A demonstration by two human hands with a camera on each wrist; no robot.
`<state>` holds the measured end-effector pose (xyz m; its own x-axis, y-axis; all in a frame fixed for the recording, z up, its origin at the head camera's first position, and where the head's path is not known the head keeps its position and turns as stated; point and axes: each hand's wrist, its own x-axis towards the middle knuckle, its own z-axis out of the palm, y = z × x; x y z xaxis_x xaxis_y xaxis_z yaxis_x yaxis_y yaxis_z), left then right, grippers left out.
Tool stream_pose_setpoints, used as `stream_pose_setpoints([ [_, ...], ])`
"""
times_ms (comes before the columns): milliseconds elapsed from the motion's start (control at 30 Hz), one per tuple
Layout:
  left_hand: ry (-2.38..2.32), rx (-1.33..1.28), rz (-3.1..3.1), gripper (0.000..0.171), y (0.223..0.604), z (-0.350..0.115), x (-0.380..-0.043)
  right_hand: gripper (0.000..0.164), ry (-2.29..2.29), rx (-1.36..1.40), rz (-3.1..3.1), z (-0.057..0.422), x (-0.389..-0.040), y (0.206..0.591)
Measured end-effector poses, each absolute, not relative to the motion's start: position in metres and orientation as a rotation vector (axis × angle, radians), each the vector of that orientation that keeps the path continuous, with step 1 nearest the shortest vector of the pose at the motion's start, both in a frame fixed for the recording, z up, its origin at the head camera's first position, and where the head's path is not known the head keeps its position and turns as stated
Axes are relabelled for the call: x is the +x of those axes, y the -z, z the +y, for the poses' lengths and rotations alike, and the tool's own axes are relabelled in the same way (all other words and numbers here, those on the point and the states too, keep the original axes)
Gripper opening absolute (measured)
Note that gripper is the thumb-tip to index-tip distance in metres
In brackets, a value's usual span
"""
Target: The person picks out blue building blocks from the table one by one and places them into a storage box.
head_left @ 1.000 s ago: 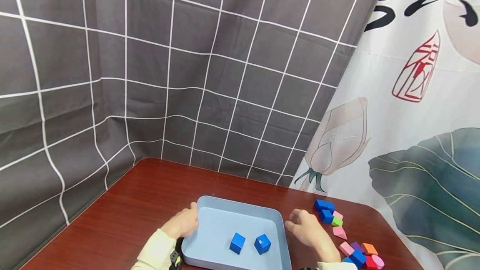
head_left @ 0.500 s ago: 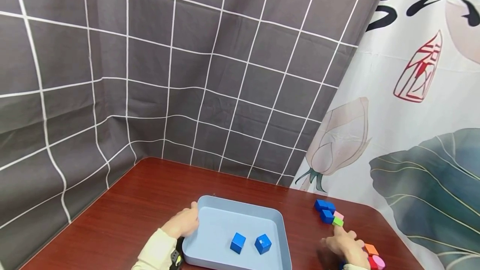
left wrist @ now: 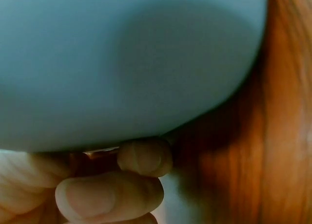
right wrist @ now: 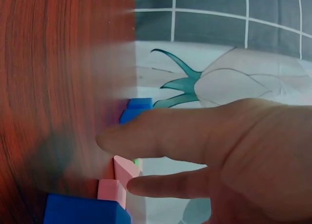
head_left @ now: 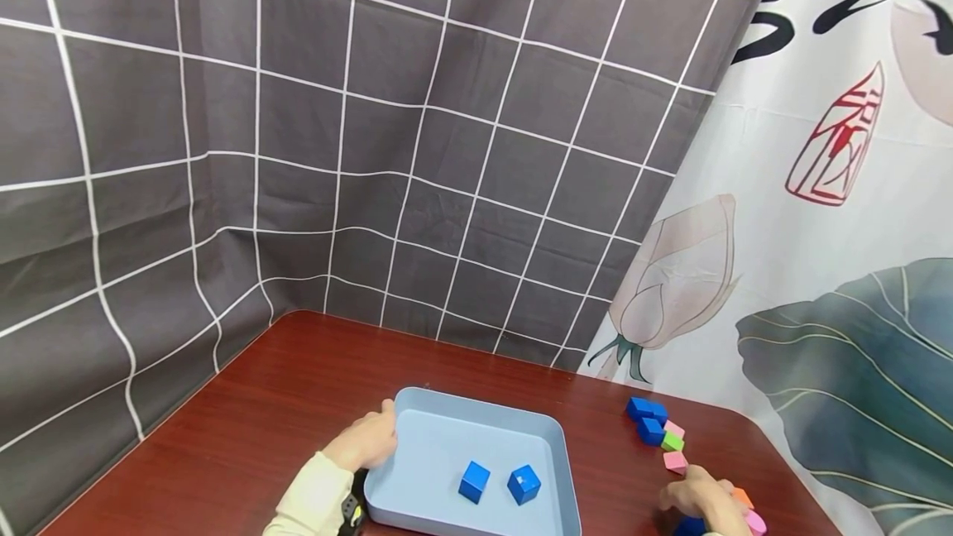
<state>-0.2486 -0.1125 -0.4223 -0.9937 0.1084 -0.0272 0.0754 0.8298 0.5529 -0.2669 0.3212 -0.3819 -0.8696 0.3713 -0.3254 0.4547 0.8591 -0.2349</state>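
Observation:
A light blue tray lies on the table with two blue cubes, one left of the other. My left hand holds the tray by its left side; in the left wrist view its bent fingers lie right at the tray's edge. Off to the right, my right hand is over the near group of blocks, thumb and fingers apart in the right wrist view. A blue block, a pink block and a pink wedge lie close by its fingertips.
Behind the right hand lie several blue blocks, a green block and a pink one. An orange block and a pink disc are at its right. Curtains stand behind the reddish-brown table.
My right hand has moved from beside the tray's right edge rightward and toward me, over the near blocks. The left hand stays at the tray, and both cubes in it lie as before.

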Motion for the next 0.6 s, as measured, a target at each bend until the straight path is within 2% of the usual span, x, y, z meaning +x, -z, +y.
stream_pose_setpoints([
  [167, -0.886, 0.15, 2.946, 0.051, 0.423, -0.113, -0.249, 0.041, 0.473, 0.656, 2.776, 0.321, -0.261, 0.376],
  [333, -0.888, 0.14, 2.946, 0.05, 0.423, -0.112, -0.25, 0.036, 0.522, 0.727, 2.73, 0.328, -0.267, 0.384],
  [500, -0.886, 0.134, 2.954, 0.049, 0.423, -0.111, -0.249, 0.037, 0.538, 0.827, 2.673, 0.367, -0.308, 0.435],
  [600, -0.875, 0.147, 2.964, 0.049, 0.423, -0.112, -0.249, 0.042, 0.507, 0.754, 2.691, 0.394, -0.336, 0.469],
])
